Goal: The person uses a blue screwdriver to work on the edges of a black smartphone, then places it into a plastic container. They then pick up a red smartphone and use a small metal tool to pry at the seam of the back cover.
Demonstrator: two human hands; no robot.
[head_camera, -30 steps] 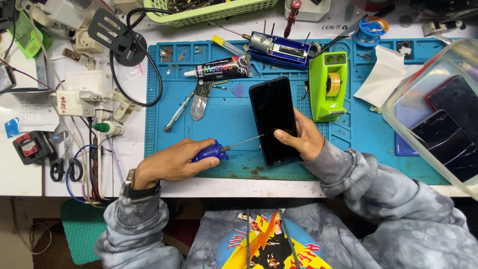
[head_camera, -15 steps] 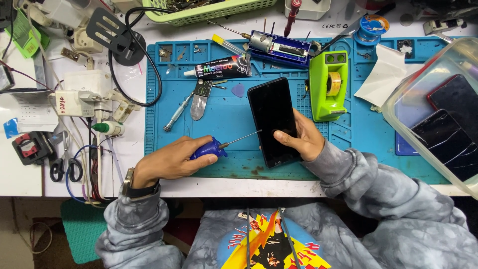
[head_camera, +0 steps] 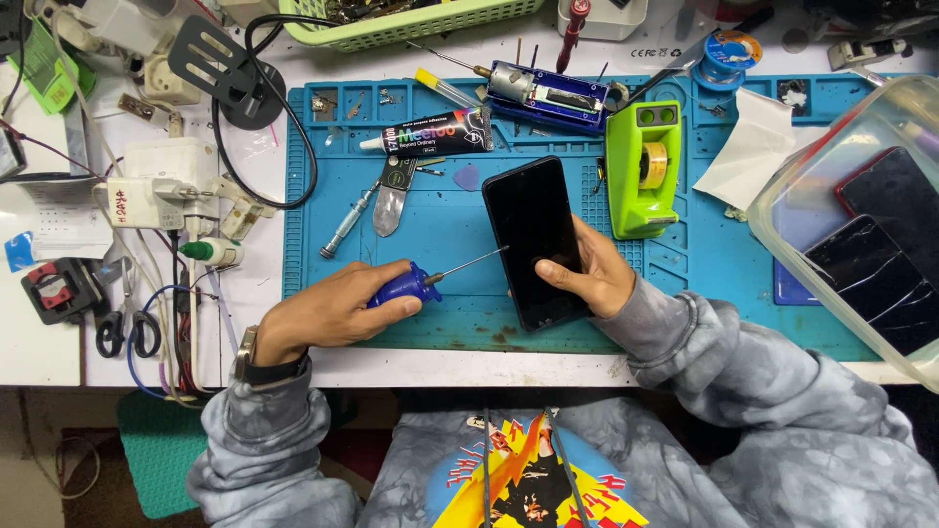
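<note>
A black smartphone (head_camera: 533, 230) lies screen up on the blue work mat (head_camera: 440, 225). My right hand (head_camera: 585, 277) holds its lower right part, thumb pressed on the glass. My left hand (head_camera: 328, 311) grips a blue-handled screwdriver (head_camera: 423, 284), whose thin metal shaft points up-right, the tip reaching the phone's left edge about halfway along it.
On the mat lie a black glue tube (head_camera: 430, 134), a metal spudger (head_camera: 388, 196), a syringe-like tool (head_camera: 347, 221), a green tape dispenser (head_camera: 643, 166) and a blue motor tool (head_camera: 548, 93). A clear tub of phones (head_camera: 866, 225) sits right. Cables, chargers and scissors (head_camera: 125, 323) crowd the left.
The screwdriver tip has crept slightly up along the phone's left edge. Both hands otherwise hold almost the same places.
</note>
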